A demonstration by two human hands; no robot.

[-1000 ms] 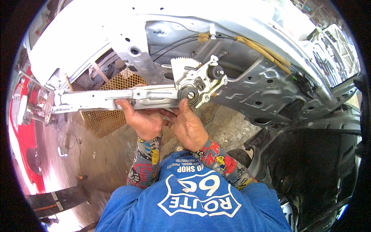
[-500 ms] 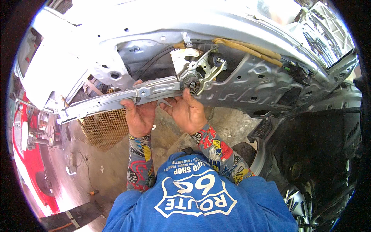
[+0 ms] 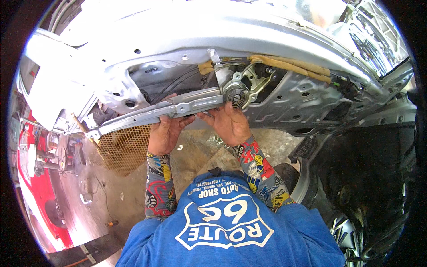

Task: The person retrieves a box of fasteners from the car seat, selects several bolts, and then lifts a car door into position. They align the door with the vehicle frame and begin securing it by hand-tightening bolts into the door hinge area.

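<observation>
Both my hands are on a metal window regulator (image 3: 182, 107), a long silver arm with a coiled flat spring at its right end. My left hand (image 3: 165, 132) grips the middle of the arm, thumb below its near edge and fingers passing behind. At the spring end my right hand (image 3: 233, 123) is closed with its thumb against the coil spring (image 3: 237, 96); its other fingers are partly hidden beneath. The regulator's right end lies in the opening of a silver car door (image 3: 275, 109), where its toothed plate is mostly hidden.
A tan-sleeved cable (image 3: 291, 66) runs along the door above the opening. Below the arm's left part stands a yellowish mesh panel (image 3: 122, 149). A black door trim or car interior panel (image 3: 369, 169) is on the right, a red car (image 3: 42, 196) at far left.
The regulator and both hands have shifted right in the picture. Its toothed plate, visible before, now sits deeper behind the door's inner panel.
</observation>
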